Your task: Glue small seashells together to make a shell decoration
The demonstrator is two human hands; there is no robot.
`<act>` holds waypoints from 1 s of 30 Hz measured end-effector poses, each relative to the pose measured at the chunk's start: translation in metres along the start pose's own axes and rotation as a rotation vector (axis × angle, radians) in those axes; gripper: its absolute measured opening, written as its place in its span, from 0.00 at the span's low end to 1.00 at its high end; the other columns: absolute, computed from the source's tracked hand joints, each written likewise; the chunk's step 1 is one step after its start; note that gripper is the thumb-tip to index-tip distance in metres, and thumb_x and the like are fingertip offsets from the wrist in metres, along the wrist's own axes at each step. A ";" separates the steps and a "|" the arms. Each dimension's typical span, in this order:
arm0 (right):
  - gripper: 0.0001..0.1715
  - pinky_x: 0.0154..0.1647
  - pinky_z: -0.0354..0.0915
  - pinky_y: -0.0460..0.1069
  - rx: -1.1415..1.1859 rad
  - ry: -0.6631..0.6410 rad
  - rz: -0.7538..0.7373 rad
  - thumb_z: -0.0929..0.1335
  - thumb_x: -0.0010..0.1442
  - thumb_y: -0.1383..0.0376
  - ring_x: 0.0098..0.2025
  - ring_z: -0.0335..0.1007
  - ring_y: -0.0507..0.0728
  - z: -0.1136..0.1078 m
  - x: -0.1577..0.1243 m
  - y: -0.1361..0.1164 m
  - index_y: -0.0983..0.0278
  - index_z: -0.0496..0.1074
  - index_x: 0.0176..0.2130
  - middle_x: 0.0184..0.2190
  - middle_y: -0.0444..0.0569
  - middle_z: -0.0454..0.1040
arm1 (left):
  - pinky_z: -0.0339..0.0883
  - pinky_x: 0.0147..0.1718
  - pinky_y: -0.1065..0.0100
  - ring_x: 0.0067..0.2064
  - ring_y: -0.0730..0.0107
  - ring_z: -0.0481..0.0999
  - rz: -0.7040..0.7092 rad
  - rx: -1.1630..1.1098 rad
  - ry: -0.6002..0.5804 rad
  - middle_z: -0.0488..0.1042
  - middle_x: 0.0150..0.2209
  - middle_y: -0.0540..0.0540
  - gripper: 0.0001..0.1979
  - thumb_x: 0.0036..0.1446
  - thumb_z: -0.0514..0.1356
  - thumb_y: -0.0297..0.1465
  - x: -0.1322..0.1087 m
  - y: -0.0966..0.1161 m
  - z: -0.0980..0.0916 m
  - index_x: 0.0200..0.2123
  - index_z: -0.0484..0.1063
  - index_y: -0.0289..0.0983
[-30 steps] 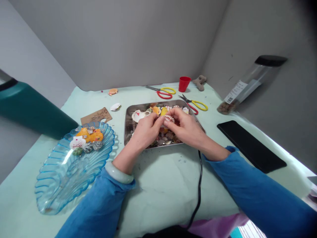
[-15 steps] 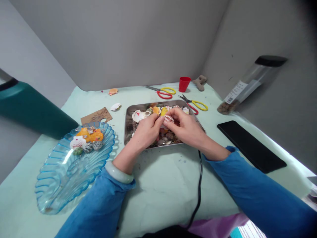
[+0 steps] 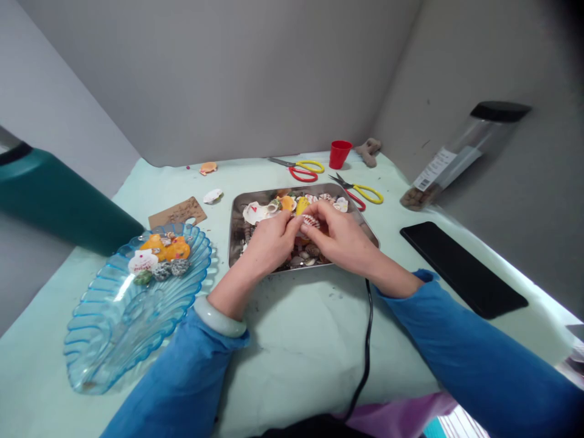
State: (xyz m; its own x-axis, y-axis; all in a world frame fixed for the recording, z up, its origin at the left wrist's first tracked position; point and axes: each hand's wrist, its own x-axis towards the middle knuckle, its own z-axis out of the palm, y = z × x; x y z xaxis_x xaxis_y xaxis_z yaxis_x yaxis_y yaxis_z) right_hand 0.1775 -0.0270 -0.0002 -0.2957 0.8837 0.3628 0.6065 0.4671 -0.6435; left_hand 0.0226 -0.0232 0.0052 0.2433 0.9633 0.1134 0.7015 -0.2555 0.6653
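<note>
Right grip: bare right hand pinches ribbed red-and-white shell
Left grip: bare left hand meets it; hold unclear
Shell step: handling between edges of silvery metal tray
Next move: light fingertips, I judge

Teal bottle, red cup, flat black slab, clear jar

Shells lie in a tray, with a dish left of it and scissors behind.
</note>
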 end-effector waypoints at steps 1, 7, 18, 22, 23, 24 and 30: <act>0.08 0.34 0.57 0.48 -0.010 -0.002 -0.005 0.62 0.59 0.63 0.33 0.66 0.55 0.000 0.000 0.000 0.63 0.65 0.39 0.34 0.47 0.72 | 0.56 0.25 0.71 0.23 0.70 0.67 0.001 0.001 0.000 0.66 0.17 0.51 0.18 0.61 0.46 0.42 0.000 0.000 0.000 0.25 0.61 0.38; 0.08 0.32 0.56 0.48 -0.051 -0.013 -0.021 0.61 0.60 0.62 0.32 0.65 0.55 0.001 0.000 0.000 0.63 0.65 0.40 0.34 0.48 0.72 | 0.56 0.25 0.71 0.24 0.69 0.67 -0.007 0.020 -0.019 0.66 0.17 0.51 0.17 0.61 0.46 0.41 0.001 0.000 -0.001 0.24 0.61 0.38; 0.08 0.34 0.58 0.48 -0.021 0.023 -0.031 0.62 0.60 0.63 0.33 0.67 0.54 0.001 0.000 0.002 0.63 0.65 0.40 0.33 0.47 0.72 | 0.53 0.24 0.72 0.23 0.72 0.65 0.003 0.016 0.028 0.66 0.17 0.51 0.17 0.60 0.47 0.42 0.000 0.003 -0.003 0.25 0.61 0.38; 0.09 0.36 0.59 0.48 0.012 0.038 -0.024 0.61 0.61 0.62 0.36 0.68 0.55 0.002 0.000 0.002 0.63 0.64 0.41 0.37 0.48 0.73 | 0.52 0.23 0.72 0.22 0.74 0.64 0.010 0.002 0.069 0.66 0.17 0.52 0.19 0.60 0.46 0.44 0.001 0.000 -0.002 0.23 0.59 0.37; 0.10 0.36 0.59 0.48 0.017 0.038 -0.017 0.61 0.61 0.61 0.36 0.68 0.55 0.002 0.000 0.002 0.63 0.64 0.42 0.38 0.48 0.73 | 0.53 0.23 0.72 0.22 0.74 0.64 0.011 -0.005 0.077 0.65 0.17 0.52 0.19 0.60 0.46 0.44 0.001 0.000 -0.001 0.23 0.59 0.37; 0.11 0.36 0.59 0.48 0.020 0.037 -0.007 0.61 0.61 0.60 0.36 0.68 0.55 0.003 0.000 0.002 0.63 0.64 0.42 0.38 0.48 0.73 | 0.53 0.23 0.72 0.22 0.75 0.63 0.010 -0.015 0.084 0.65 0.17 0.53 0.20 0.59 0.46 0.45 0.001 -0.001 -0.001 0.23 0.59 0.37; 0.11 0.35 0.59 0.49 0.009 0.033 0.030 0.60 0.62 0.59 0.35 0.67 0.55 0.001 0.000 0.000 0.63 0.63 0.41 0.35 0.48 0.72 | 0.56 0.22 0.73 0.19 0.76 0.64 -0.016 -0.132 0.074 0.65 0.16 0.54 0.19 0.59 0.48 0.45 0.000 0.000 -0.001 0.25 0.60 0.37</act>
State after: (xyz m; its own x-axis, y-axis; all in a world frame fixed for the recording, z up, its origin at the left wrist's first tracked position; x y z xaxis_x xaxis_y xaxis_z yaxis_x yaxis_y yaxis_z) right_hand 0.1771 -0.0268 -0.0009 -0.2525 0.8959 0.3655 0.6084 0.4407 -0.6601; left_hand 0.0222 -0.0235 0.0056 0.1795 0.9719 0.1524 0.6098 -0.2315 0.7580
